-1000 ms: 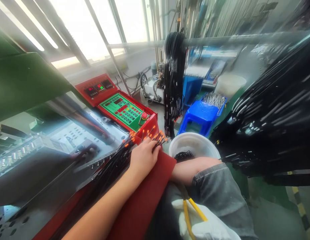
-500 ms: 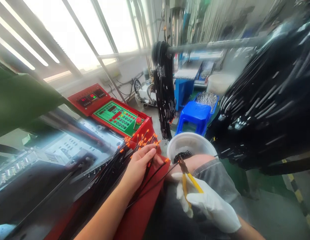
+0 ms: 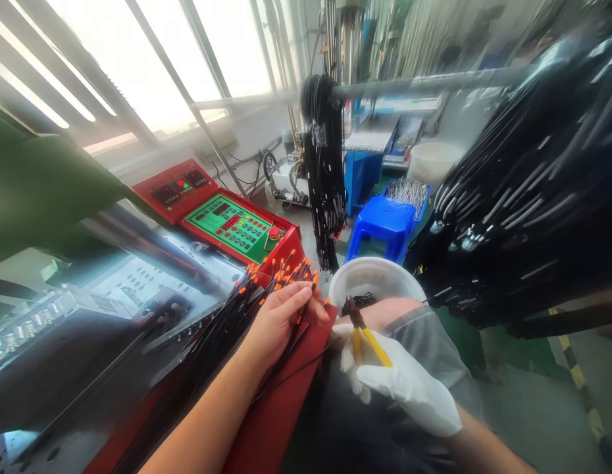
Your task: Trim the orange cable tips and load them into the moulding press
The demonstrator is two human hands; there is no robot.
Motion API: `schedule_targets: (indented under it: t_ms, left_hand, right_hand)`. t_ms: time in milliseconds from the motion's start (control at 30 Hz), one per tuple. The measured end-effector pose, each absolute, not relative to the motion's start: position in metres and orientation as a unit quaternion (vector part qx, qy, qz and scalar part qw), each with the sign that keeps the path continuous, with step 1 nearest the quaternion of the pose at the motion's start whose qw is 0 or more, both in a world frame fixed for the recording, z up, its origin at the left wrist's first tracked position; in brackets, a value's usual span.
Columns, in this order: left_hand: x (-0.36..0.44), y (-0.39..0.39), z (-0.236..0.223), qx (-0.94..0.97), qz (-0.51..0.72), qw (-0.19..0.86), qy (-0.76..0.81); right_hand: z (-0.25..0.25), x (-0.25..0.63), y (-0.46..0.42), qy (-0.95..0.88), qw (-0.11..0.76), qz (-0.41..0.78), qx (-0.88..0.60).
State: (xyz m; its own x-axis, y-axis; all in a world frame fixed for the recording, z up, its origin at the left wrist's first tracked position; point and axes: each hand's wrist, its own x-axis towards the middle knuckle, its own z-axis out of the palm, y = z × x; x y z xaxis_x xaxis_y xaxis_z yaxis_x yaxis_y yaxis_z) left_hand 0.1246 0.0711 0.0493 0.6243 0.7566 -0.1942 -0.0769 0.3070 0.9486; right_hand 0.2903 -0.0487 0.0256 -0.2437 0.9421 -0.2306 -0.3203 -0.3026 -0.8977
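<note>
My bare left hand (image 3: 285, 320) is closed with thumb and fingers pinched on a black cable with an orange tip (image 3: 314, 279). Under and beside it lies a bundle of black cables (image 3: 214, 355), many with orange ends, on a red surface (image 3: 291, 408). My right hand (image 3: 409, 382), in a white glove, grips cutting pliers (image 3: 370, 339) by their yellow handles. Their dark jaws point up over my leg, in front of the bucket. Another dark cable (image 3: 310, 364) runs across the red surface toward the glove; its far end is hard to make out.
A white bucket (image 3: 343, 280) holding short black pieces stands beyond my knee. Behind it is a blue stool (image 3: 385, 220). A red control box (image 3: 237, 230) and a machine (image 3: 138, 289) are on the left. Black cable bunches (image 3: 326, 158) hang from a rail, with more (image 3: 523, 197) at right.
My right hand and the pliers have shifted slightly left and up. The orange-tipped cable ends beside my left hand have changed position, and its fingers have moved a little.
</note>
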Motion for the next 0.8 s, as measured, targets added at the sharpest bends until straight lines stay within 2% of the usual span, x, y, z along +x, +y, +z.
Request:
schedule_targets:
  t_ms: [200,367,533,700,800]
  left_hand:
    - [0.125,0.075,0.035,0.691,0.311,0.467,0.457]
    - [0.128,0.067,0.038,0.817,0.267,0.243,0.45]
    - [0.145,0.043,0.039,0.918,0.11,0.171,0.34]
    - [0.17,0.029,0.02,0.96,-0.026,0.06,0.272]
    - [0.175,0.03,0.013,0.953,-0.035,0.08,0.29]
  right_hand:
    - [0.02,0.306,-0.06,-0.348,0.453,0.694,-0.438]
    - [0.008,0.319,-0.075,-0.328,0.465,0.688,-0.45]
    - [0.002,0.334,-0.083,-0.312,0.496,0.661,-0.469]
    - [-0.003,0.344,-0.085,-0.298,0.533,0.638,-0.469]
    - [-0.004,0.345,-0.086,-0.304,0.549,0.624,-0.466]
